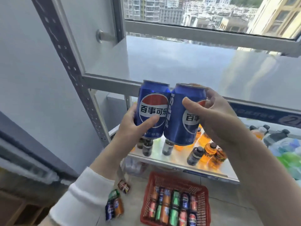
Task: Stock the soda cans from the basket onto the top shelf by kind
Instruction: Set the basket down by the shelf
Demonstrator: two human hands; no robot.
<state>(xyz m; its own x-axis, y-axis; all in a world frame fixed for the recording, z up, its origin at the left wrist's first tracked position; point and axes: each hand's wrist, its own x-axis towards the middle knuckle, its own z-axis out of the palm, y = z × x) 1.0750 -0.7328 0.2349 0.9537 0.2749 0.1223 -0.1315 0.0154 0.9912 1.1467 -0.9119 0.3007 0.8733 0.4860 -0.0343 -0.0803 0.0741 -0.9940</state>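
I hold two blue Pepsi cans side by side, upright, just below the front edge of the top shelf [187, 62], whose grey surface is bare. My left hand [135, 126] grips the left Pepsi can [153, 101] from below and behind. My right hand [216, 116] grips the right Pepsi can [179, 121], thumb across its front. The two cans touch each other. Down on the floor stands the red basket [202, 190] with several cans in blue, green, orange and red.
The lower shelf [179, 160] carries several small bottles, dark and orange. A few loose cans [114, 206] lie on the floor left of the basket. A perforated grey shelf post [78, 74] rises at left. A window frame [203, 33] stands behind the top shelf.
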